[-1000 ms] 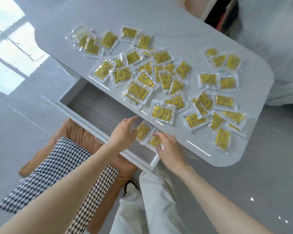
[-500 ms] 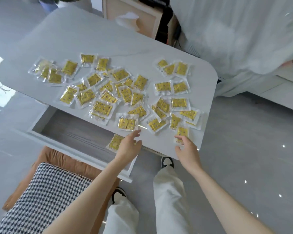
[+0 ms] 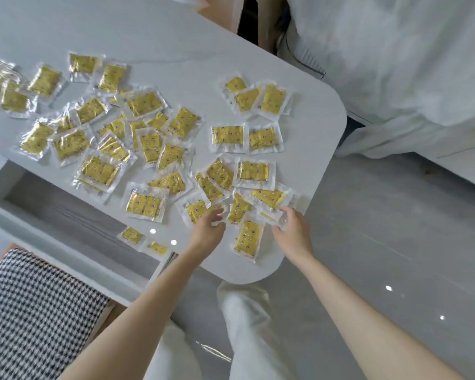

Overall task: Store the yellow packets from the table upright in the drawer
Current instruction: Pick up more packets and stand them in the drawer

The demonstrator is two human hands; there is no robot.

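Note:
Several yellow packets (image 3: 146, 205) in clear wrappers lie scattered flat on the white table (image 3: 176, 37). Below its near edge the drawer (image 3: 52, 212) stands pulled out, with two packets (image 3: 132, 235) at its right end. My left hand (image 3: 207, 231) reaches over the table's near corner, and its fingertips touch the near corner of one packet (image 3: 196, 209). My right hand (image 3: 291, 231) is a little to the right and pinches the clear edge of another packet (image 3: 268, 198). One more packet (image 3: 248, 238) lies between my hands.
A houndstooth cushion (image 3: 33, 311) on a brown seat sits low at the left, just under the drawer front. White draped fabric (image 3: 395, 64) fills the upper right. My legs in white trousers (image 3: 247, 325) stand on the grey glossy floor (image 3: 395, 229).
Both hands left the drawer's right end and moved right to the table's near corner. The left hand now touches a packet there, and the right hand has taken hold of one.

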